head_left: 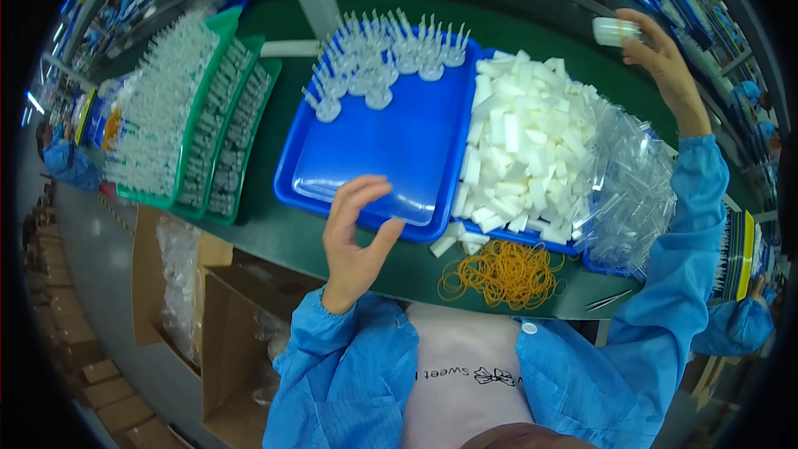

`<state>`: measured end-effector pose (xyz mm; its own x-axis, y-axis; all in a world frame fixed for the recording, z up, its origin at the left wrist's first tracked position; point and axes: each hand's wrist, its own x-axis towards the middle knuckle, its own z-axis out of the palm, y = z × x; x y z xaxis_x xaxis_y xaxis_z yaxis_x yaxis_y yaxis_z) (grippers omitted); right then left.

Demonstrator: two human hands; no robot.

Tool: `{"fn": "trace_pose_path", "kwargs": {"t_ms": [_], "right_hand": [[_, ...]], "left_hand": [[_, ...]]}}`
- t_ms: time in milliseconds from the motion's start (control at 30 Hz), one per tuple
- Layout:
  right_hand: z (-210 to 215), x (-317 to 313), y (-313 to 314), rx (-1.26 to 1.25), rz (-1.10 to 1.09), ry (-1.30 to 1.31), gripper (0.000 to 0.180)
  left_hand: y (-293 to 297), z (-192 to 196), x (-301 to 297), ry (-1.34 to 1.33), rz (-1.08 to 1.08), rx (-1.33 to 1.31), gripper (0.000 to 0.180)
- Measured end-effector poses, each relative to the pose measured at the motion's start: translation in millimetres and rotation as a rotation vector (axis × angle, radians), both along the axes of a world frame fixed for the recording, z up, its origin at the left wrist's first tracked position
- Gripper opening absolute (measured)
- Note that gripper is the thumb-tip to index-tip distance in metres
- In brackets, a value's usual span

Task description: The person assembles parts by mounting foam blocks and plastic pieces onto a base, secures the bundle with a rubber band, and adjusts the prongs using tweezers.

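My left hand (353, 241) hovers at the near edge of a blue tray (374, 158), fingers apart and nothing in them. In that tray's far part stand several clear plastic pieces (378, 97) with round bases and thin upright stems. Raised at the far right, my right hand (665, 62) grips a small white bundle (613, 32) between thumb and fingers. A yellowish band seems to go round the bundle. Below that hand lie a heap of white foam-like blocks (524, 141) and a pile of clear plastic tubes or sleeves (633, 187).
Orange rubber bands (507, 274) lie near the table's front edge, with tweezers (608, 300) to their right. Stacked green trays (195, 125) full of clear stemmed pieces stand at the left. Open cardboard boxes (237, 341) sit below the table. Other people work beyond both sides.
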<state>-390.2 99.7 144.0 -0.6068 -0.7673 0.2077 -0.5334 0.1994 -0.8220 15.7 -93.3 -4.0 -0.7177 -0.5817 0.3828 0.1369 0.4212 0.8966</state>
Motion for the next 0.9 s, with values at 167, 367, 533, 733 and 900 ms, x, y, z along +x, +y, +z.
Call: {"fn": "trace_pose_path", "kwargs": {"t_ms": [167, 367, 533, 733, 900], "right_hand": [[-11.8, 25.3, 16.4, -0.018, -0.047, 0.500, 0.050], [-5.8, 46.5, 72.6, -0.027, -0.258, 0.455, 0.033], [-6.2, 64.0, 165.7, -0.062, -0.508, 0.458, 0.035], [-31.5, 83.6, 240.5, -0.464, -0.606, -0.090, 0.049], [-49.4, 101.4, 299.8, -0.710, -0.651, -0.362, 0.049]], "left_hand": [[-8.8, -0.7, -16.3, 0.007, 0.002, 0.104, 0.027], [-4.8, 8.6, -18.3, 0.003, -0.049, 0.128, 0.016], [19.3, 18.0, -30.6, -0.014, -0.109, 0.043, 0.009], [33.7, 16.0, -25.8, 0.005, -0.120, 0.025, 0.009], [52.4, 26.6, -31.4, -0.016, -0.150, 0.026, 0.011]]}}
